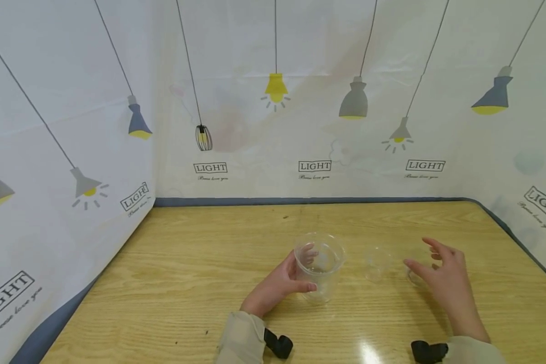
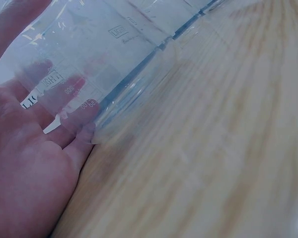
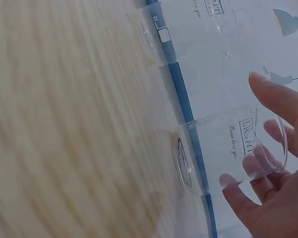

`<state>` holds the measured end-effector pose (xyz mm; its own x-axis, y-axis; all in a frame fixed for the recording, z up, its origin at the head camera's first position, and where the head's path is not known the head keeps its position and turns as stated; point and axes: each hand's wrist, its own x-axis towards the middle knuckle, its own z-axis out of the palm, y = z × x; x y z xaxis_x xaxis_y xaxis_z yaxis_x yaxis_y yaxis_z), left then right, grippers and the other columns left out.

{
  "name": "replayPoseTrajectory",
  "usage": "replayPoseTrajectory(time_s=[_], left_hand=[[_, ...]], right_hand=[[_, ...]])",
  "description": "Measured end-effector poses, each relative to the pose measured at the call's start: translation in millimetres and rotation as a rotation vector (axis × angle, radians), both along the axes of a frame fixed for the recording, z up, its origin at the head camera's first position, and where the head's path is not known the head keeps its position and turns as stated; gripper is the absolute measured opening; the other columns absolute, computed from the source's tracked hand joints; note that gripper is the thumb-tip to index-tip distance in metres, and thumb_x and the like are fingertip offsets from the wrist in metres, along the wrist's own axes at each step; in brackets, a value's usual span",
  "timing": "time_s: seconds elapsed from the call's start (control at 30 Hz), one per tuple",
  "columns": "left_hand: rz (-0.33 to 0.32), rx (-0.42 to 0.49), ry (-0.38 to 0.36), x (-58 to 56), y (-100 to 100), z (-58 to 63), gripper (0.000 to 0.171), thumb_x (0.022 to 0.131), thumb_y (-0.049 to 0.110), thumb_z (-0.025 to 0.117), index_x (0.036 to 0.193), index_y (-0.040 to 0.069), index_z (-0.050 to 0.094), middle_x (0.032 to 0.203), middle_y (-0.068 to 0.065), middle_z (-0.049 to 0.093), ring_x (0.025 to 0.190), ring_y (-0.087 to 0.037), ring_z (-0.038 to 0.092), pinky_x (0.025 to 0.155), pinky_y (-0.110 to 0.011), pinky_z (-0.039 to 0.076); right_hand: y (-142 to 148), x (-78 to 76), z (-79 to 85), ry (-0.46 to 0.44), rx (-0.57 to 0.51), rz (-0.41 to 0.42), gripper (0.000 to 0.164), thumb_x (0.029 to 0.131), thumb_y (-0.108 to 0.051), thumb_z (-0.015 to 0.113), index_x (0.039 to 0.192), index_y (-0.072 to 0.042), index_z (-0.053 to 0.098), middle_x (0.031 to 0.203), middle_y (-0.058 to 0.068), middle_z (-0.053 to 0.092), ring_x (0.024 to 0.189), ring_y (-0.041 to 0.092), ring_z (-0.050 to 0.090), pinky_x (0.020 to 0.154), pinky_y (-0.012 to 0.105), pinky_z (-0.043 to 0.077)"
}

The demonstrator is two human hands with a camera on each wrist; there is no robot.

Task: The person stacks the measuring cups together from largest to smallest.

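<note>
A large clear plastic measuring beaker (image 1: 331,280) stands upright on the table, its scale marks faintly visible in the left wrist view. My left hand (image 1: 279,282) grips its side, thumb in front and fingers wrapped round the far side. To the right, a small clear measuring beaker (image 1: 416,276) stands beneath my right hand (image 1: 450,283). That hand's thumb and fingers are spread around the rim; the right wrist view shows fingers behind the small beaker (image 3: 216,144), with the thumb apart from it. Between the hands stands another small clear beaker (image 1: 377,264).
The wooden table (image 1: 186,268) has light grain and a bright reflection near its front edge. A pale sheet (image 1: 264,172) printed with lamps encloses the back and both sides, with a dark blue border (image 1: 236,201) where it meets the table.
</note>
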<state>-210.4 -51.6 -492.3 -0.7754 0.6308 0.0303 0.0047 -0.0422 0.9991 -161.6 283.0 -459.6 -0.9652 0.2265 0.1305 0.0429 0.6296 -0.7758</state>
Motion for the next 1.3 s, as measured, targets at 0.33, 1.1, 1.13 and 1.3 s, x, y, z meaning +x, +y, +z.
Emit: replayPoseTrajectory(time_s=[0.33,1.1,1.13,1.3], left_hand=[[-0.006,0.002,-0.002,1.5,-1,4.0,0.077,0.079,0.008,0.067,0.138,0.035,0.026,0.139,0.003,0.034,0.127,-0.018,0.03,0.103,-0.043,0.022],[-0.008,0.018,0.015,0.4,0,0.7,0.077,0.078,0.009,0.068,0.137,0.035,0.027,0.139,0.003,0.034,0.127,-0.018,0.031,0.101,-0.038,0.025],[-0.008,0.018,0.017,0.4,0,0.6,0.077,0.078,0.009,0.068,0.137,0.034,0.027,0.139,0.004,0.034,0.127,-0.018,0.031,0.101,-0.038,0.025],[-0.007,0.016,0.013,2.3,-1,3.7,0.077,0.078,0.008,0.068,0.138,0.033,0.027,0.139,0.005,0.034,0.127,-0.017,0.031,0.102,-0.038,0.025]], right_hand=[[4,1.2,4.9,-0.065,-0.008,0.101,0.089,0.081,-0.05,0.057,0.144,-0.011,0.008,0.141,0.031,0.0,0.118,0.053,0.021,0.084,0.062,0.03],[15,6.2,-5.0,-0.073,-0.257,0.153,0.071,0.089,-0.041,0.05,0.143,-0.031,0.006,0.143,0.016,0.023,0.127,0.04,0.019,0.088,0.061,0.025],[15,6.1,-4.9,-0.077,-0.252,0.148,0.071,0.088,-0.042,0.05,0.143,-0.031,0.006,0.143,0.016,0.024,0.126,0.04,0.021,0.088,0.06,0.026],[13,5.6,-4.4,-0.08,-0.194,0.124,0.075,0.087,-0.044,0.052,0.144,-0.023,0.007,0.139,0.021,0.028,0.122,0.041,0.028,0.086,0.057,0.031]])
